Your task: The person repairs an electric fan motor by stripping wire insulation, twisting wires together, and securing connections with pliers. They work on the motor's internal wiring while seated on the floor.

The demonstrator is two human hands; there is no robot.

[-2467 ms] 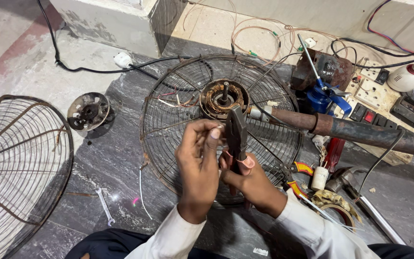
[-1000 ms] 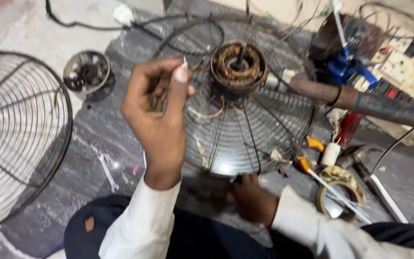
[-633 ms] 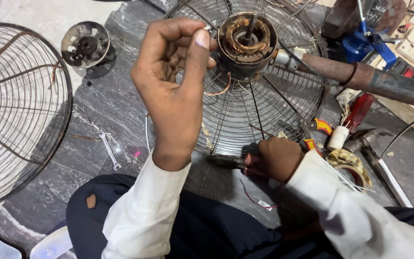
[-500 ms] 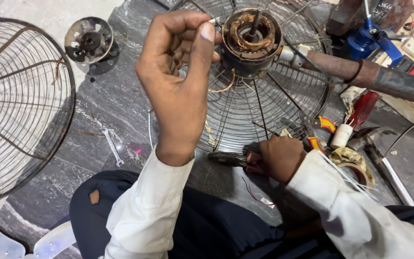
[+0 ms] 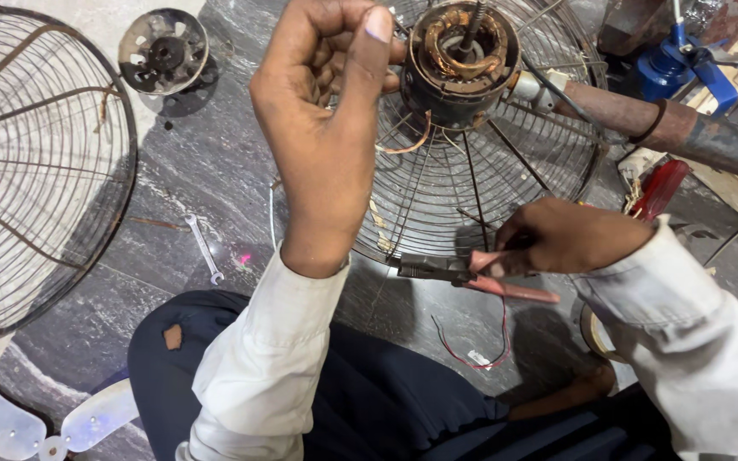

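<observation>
Nearest to me, my right hand [image 5: 557, 243] rests low over the dark stone floor [image 5: 215, 179], its fingers wrapped tight around one pair of pliers [image 5: 471, 275] with pink handles. The metal nose points left and lies against the lower rim of the fan guard [image 5: 489, 183]. The pliers look stiff and fairly heavy, with grippy sleeves, so I judge the handles the right place to hold them. A loose red and black wire [image 5: 480, 346] curls on the floor just below.

My left hand [image 5: 326, 111] is raised in front of the camera, fingers bunched together with the thumb [image 5: 369, 51] upright. They seem to pinch something thin, perhaps a wire end, but I cannot tell for sure. Any such strand would be light, springy and easy to snap, best pinched near its tip.

Beyond that hand sits one fan motor [image 5: 459, 55] at the hub of the guard, its copper windings exposed. It looks heavy and rigid, though the windings are delicate, so I would grip the casing only. A rusty pipe [image 5: 668, 132] runs off to the right.

On the floor I count one small spanner [image 5: 204, 248], one motor end cover [image 5: 164, 51] farther back, and a second guard [image 5: 27, 162] at left. That makes two guards in all.
</observation>
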